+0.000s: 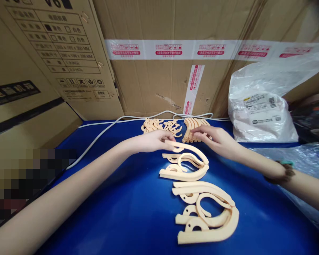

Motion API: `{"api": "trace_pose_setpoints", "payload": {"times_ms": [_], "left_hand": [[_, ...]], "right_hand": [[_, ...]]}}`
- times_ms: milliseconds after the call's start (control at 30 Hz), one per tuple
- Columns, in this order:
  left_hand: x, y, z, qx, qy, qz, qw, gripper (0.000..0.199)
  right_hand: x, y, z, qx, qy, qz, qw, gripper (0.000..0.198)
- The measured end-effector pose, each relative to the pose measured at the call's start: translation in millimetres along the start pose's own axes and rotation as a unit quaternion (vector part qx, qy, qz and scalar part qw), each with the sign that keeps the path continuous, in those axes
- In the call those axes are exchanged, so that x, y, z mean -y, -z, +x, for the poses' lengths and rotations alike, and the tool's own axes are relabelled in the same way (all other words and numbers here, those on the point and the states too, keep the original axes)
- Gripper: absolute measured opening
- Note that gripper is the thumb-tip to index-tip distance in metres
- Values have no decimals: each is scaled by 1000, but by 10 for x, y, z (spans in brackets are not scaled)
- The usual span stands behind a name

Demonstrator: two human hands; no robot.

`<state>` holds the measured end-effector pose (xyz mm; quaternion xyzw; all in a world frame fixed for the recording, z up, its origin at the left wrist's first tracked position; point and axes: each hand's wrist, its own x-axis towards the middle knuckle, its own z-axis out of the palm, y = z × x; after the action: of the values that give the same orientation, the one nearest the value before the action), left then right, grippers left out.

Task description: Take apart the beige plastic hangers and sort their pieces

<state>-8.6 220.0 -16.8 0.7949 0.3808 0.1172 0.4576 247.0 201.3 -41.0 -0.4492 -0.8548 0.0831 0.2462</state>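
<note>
Two beige plastic folding hangers lie folded on the blue surface, one behind the other. The nearer hanger (208, 236) rests untouched. On the farther hanger (187, 175), my left hand (159, 140) is closed round the end of its uppermost arm; the fingertips are partly hidden. My right hand (216, 138) is stretched over a row of curved beige hanger arms (190, 124), fingers apart and nothing visibly held. Whether its fingertips touch that row, I cannot tell. Left of the row sits a loose pile of small beige hook pieces (152, 125).
Cardboard boxes (154, 85) wall off the back and left. A white cable (95, 140) runs along the rear edge and down the left. A white plastic bag (263, 117) stands at back right, with a clear plastic sheet (303, 163) nearer me.
</note>
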Motion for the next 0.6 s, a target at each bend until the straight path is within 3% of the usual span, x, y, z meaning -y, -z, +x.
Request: {"api": "trace_pose_setpoints", "payload": {"times_ms": [67, 133, 233, 333, 400, 467, 533, 600], "left_hand": [[-78, -41, 36, -46, -5, -50, 998, 21], [-179, -62, 73, -99, -7, -102, 990, 18], [-341, -34, 107, -175, -17, -139, 975, 15], [-470, 34, 106, -239, -66, -90, 965, 25], [-520, 64, 85, -272, -111, -16, 956, 30], [-536, 65, 55, -289, -145, 70, 944, 31], [-521, 41, 30, -291, -157, 139, 934, 29], [-488, 11, 26, -282, -155, 173, 931, 28]], "right_hand": [[222, 7, 23, 34, -39, 118, 992, 34], [386, 54, 69, 27, -49, 196, 979, 34], [492, 213, 166, -4, -61, 232, 971, 31], [475, 402, 255, -49, -55, 136, 988, 30], [439, 491, 290, -83, -28, -10, 996, 28], [409, 541, 305, -87, -8, -132, 987, 21], [391, 563, 307, -40, 13, -145, 988, 19], [377, 570, 306, 22, 33, -63, 997, 30]]}}
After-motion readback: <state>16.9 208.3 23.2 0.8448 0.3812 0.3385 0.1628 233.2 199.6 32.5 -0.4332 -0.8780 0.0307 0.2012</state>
